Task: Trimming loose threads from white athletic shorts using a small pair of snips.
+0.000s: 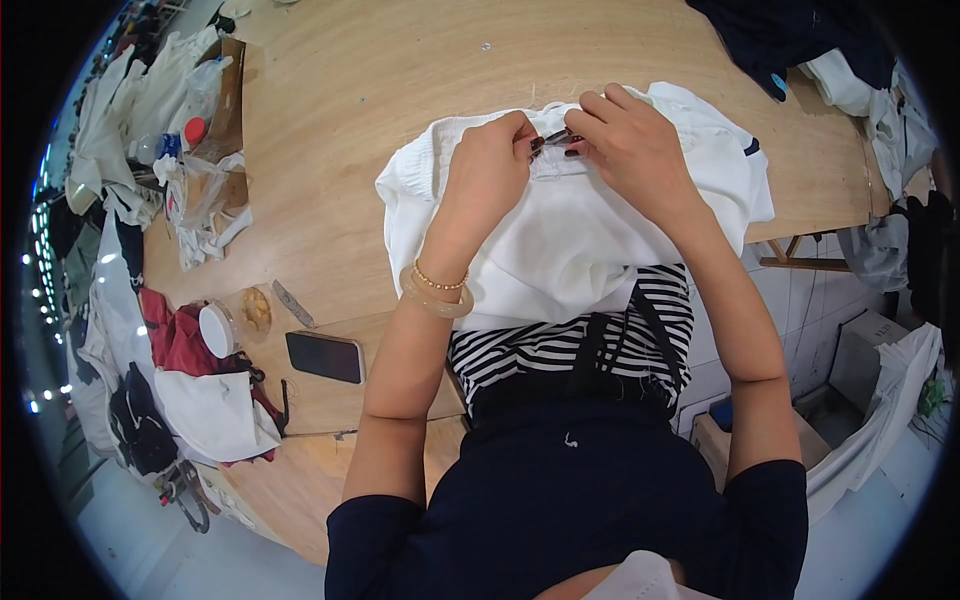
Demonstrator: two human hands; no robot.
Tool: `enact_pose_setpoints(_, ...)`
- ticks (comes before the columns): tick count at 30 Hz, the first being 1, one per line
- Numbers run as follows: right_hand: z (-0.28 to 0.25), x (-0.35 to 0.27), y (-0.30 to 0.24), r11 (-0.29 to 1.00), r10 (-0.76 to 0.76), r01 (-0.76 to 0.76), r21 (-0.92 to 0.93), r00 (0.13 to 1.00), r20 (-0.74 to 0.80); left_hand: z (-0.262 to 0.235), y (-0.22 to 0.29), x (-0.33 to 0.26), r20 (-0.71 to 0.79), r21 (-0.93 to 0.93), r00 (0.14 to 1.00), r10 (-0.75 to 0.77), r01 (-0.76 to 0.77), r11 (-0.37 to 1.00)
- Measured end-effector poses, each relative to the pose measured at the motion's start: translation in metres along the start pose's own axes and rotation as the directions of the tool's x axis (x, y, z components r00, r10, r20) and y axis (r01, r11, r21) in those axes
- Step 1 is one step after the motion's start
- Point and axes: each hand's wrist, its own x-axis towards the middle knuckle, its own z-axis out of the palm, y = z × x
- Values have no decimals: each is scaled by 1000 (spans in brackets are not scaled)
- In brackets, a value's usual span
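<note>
Two bare hands are working close together at the far edge of a white garment (590, 240), which lies bunched over the near edge of the wooden surface (330, 130) and hangs toward the person's lap. At the left hand (492, 155), thumb and fingers are pinched together on the garment's edge; at the right hand (632, 140), the grip is likewise drawn in on the cloth, fingertips bent down. Between them, at that same edge, I can see a small dark object (558, 137), too hidden for me to tell what it is or which hand has it. A pale bangle (432, 293) and a beaded bracelet (440, 281) circle the left wrist, over the garment's left part. Black-and-white striped fabric (510, 350) shows below the garment, on the lap. Left of the garment and nearer the person lies a dark phone (325, 357), with a slim grey tool (292, 303) just beyond it; farther left of the garment is red cloth (185, 335). Beyond the garment to the right, navy cloth (785, 35) lies heaped.
</note>
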Motion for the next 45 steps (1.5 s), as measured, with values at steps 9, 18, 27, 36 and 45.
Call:
enact_pose_setpoints(9, -7, -7, 5, 993, 115, -116, 9, 993, 37, 0, -2, 3, 21, -18, 1000, -3, 4, 1000)
enact_pose_setpoints(18, -2, -7, 0, 996, 88, -89, 16, 995, 55, -3, 0, 4, 56, -23, 998, 2, -1, 1000)
enact_pose_setpoints(27, -3, -14, 6, 975, 188, -180, 134, 981, -50, -5, 0, 5, -344, -422, 931, -124, -36, 906)
enact_pose_setpoints(36, 7, -38, 27, 186, 754, -443, 877, 636, 161, 23, -3, -14, -74, 178, 909, 409, -392, 903)
enact_pose_setpoints(45, 9, -37, 26, 137, 760, -415, 899, 626, 173, -33, -12, -3, -339, -110, 941, 10, -51, 993)
